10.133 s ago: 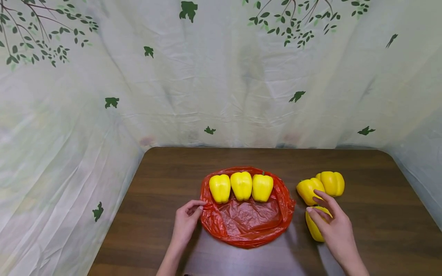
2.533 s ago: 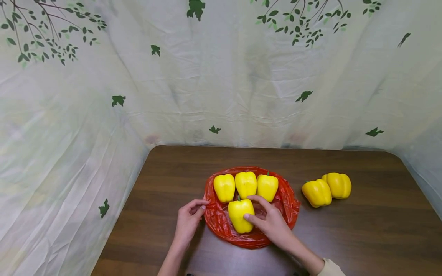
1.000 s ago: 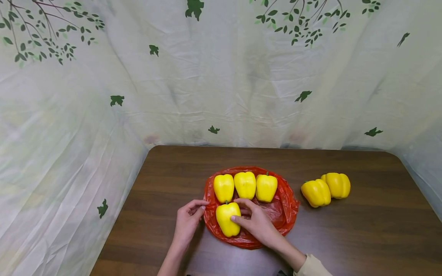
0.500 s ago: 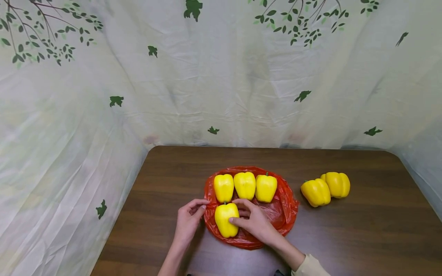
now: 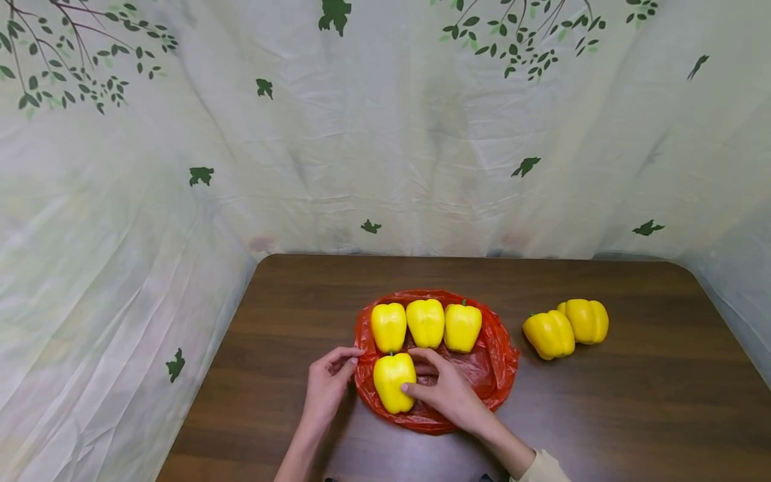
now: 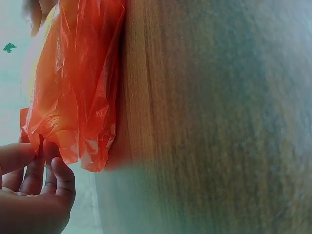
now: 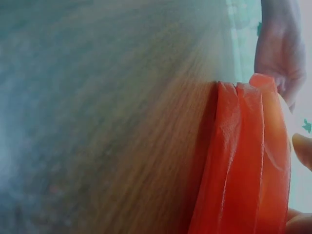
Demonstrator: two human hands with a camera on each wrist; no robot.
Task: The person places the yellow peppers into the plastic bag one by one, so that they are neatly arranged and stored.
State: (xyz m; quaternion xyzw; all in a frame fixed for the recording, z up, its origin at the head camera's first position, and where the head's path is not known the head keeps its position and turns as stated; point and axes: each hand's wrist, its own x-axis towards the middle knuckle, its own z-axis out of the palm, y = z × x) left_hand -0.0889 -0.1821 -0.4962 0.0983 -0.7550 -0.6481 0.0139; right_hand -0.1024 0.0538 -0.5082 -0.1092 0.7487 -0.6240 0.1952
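A red plastic bag (image 5: 506,361) lies on the table with its sides rolled down into a low ring. Three yellow bell peppers stand in a row along its far side, the middle one (image 5: 425,324) between two others. In front of the left one is a fourth yellow bell pepper (image 5: 394,383), at the bag's near left. My right hand (image 5: 448,391) holds this pepper from its right side, thumb in front and fingers behind. At the left edge, my left hand (image 5: 328,385) pinches the bag's rim between thumb and fingertips; the left wrist view shows this pinch on the red plastic (image 6: 58,122).
Two more yellow bell peppers, a nearer one (image 5: 549,335) and one behind it (image 5: 584,321), lie touching on the brown wooden table (image 5: 650,375) right of the bag. A pale curtain (image 5: 397,134) with leaf prints hangs behind the table.
Since the earliest frame, one pepper has gone from the right of the table into the bag in my right hand, then slid left and nearer. Over the last half second almost nothing moves.
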